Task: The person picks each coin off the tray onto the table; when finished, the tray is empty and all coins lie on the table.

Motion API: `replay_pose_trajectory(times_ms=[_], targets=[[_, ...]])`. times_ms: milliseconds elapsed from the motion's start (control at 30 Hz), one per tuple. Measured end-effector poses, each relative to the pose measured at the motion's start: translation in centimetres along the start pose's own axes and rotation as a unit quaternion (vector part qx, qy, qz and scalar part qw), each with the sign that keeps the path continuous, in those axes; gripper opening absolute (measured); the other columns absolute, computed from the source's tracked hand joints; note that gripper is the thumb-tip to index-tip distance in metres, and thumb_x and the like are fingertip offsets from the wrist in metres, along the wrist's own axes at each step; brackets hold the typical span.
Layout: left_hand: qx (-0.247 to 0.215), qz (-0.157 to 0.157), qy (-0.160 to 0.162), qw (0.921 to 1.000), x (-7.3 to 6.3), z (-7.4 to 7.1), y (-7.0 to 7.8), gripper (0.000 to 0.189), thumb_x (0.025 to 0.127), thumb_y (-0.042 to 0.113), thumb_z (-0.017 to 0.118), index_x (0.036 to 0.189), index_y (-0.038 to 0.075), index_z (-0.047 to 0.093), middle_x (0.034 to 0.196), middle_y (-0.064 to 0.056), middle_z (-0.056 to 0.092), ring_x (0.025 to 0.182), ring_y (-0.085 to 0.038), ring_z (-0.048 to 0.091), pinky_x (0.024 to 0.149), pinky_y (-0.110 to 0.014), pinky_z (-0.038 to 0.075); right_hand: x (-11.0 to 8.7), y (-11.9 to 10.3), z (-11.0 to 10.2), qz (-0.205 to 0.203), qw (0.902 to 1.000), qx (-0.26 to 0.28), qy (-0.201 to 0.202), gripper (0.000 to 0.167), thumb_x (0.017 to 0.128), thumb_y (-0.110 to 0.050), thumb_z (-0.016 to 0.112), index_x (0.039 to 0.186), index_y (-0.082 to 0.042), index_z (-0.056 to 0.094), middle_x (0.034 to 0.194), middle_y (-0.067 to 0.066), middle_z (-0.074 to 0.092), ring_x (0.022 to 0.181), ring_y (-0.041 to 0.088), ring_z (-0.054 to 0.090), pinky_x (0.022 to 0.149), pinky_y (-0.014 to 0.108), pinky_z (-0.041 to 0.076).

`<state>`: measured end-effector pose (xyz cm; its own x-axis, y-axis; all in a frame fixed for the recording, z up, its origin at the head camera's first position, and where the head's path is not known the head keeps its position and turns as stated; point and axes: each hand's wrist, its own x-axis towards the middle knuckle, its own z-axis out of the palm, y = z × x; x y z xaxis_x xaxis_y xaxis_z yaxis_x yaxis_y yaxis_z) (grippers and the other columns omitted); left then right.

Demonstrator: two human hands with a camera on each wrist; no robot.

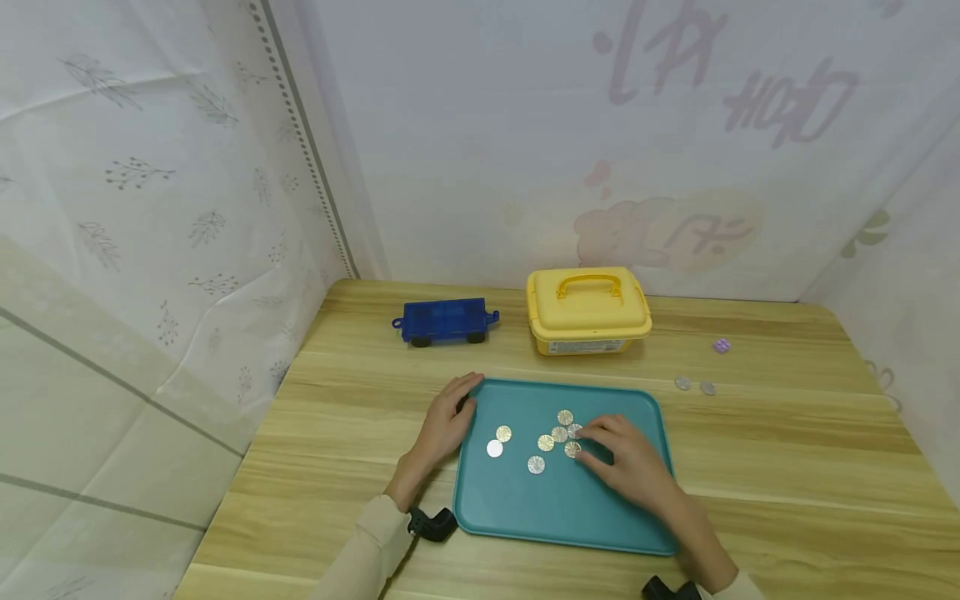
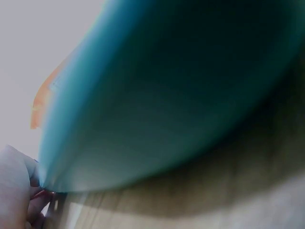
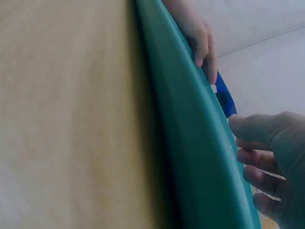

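Note:
A teal tray (image 1: 517,508) lies on the wooden table with several round, coin-like discs (image 1: 536,465) on it, some gold and some silver. My left hand (image 1: 442,423) rests at the tray's upper left rim, its fingers nearly straight toward the corner. Over the tray's right half is my right hand (image 1: 630,467), thumb and fingers apart. Its fingertips are right at a silver disc (image 1: 574,431), and its thumb tip is beside a gold disc (image 1: 572,450). Two more discs, one of them gold (image 1: 503,433), lie together on the left part of the tray.
Behind the tray stand a blue toy wagon (image 1: 445,320) and a lidded yellow box (image 1: 588,312) with a handle. Two silver discs (image 1: 682,382) and a small purple block (image 1: 722,346) lie on the table (image 1: 780,467) to the right. A white printed cloth (image 1: 480,150) hangs behind.

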<state>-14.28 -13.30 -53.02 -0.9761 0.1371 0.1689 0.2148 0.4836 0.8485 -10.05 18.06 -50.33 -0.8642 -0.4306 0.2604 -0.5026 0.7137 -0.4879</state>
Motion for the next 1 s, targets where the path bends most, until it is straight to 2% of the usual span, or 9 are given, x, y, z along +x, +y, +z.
replay_pose_trajectory(times_ms=[200, 300, 533, 633, 800, 1000], targets=[[0.0, -0.002, 0.0, 1.0, 0.0, 0.1, -0.1, 0.041, 0.099, 0.006, 0.052, 0.14, 0.007, 0.058, 0.149, -0.012, 0.052, 0.144, -0.029, 0.042, 0.125, -0.043, 0.024, 0.0, -0.5, 0.7, -0.016, 0.9985, -0.052, 0.005, 0.027, 0.08, -0.027, 0.084, 0.103, -0.015, 0.078, 0.101, -0.006, 0.068, 0.094, 0.013, 0.059, 0.081, 0.035, 0.054], [0.0, 0.0, 0.001, 1.0, 0.0, 0.1, -0.1, 0.042, 0.099, 0.005, 0.052, 0.14, 0.007, 0.058, 0.149, -0.013, 0.052, 0.144, -0.03, 0.042, 0.125, -0.044, 0.025, 0.0, -0.7, 0.9, -0.01, 0.9977, -0.067, 0.004, 0.026, 0.079, -0.027, 0.084, 0.101, -0.015, 0.078, 0.1, -0.006, 0.068, 0.093, 0.012, 0.059, 0.08, 0.034, 0.054], [0.001, 0.004, 0.007, 1.0, -0.2, 0.2, -0.2, 0.042, 0.098, 0.005, 0.053, 0.14, 0.008, 0.058, 0.149, -0.014, 0.052, 0.144, -0.032, 0.042, 0.124, -0.046, 0.026, 0.2, -1.3, 1.1, 0.045, 0.9985, -0.028, -0.012, 0.018, 0.079, -0.021, 0.084, 0.092, -0.018, 0.074, 0.087, -0.014, 0.062, 0.084, 0.004, 0.052, 0.073, 0.027, 0.05], [0.001, 0.001, 0.005, 1.0, -0.3, 0.2, -0.2, 0.042, 0.099, 0.005, 0.053, 0.14, 0.008, 0.058, 0.149, -0.013, 0.052, 0.144, -0.032, 0.042, 0.124, -0.046, 0.026, 0.3, -1.5, 1.0, 0.057, 0.9979, -0.023, -0.019, 0.016, 0.079, -0.02, 0.084, 0.09, -0.018, 0.072, 0.086, -0.014, 0.061, 0.083, 0.004, 0.051, 0.073, 0.027, 0.05], [0.003, 0.001, 0.004, 1.0, -0.2, 0.3, -0.2, 0.042, 0.099, 0.005, 0.053, 0.14, 0.009, 0.058, 0.149, -0.013, 0.052, 0.144, -0.031, 0.042, 0.125, -0.045, 0.025, 0.1, -1.6, 0.8, 0.044, 0.9973, -0.053, -0.027, 0.014, 0.08, -0.017, 0.081, 0.093, -0.016, 0.075, 0.089, -0.01, 0.064, 0.085, 0.008, 0.054, 0.075, 0.031, 0.051], [0.008, 0.009, 0.005, 0.9999, -0.1, 0.2, -0.2, 0.042, 0.099, 0.005, 0.053, 0.14, 0.008, 0.058, 0.148, -0.013, 0.053, 0.143, -0.031, 0.043, 0.125, -0.045, 0.026, -0.6, -1.8, 0.3, 0.023, 0.9946, -0.096, -0.032, 0.012, 0.081, -0.02, 0.08, 0.093, -0.019, 0.076, 0.095, -0.009, 0.067, 0.091, 0.011, 0.059, 0.079, 0.035, 0.053]])
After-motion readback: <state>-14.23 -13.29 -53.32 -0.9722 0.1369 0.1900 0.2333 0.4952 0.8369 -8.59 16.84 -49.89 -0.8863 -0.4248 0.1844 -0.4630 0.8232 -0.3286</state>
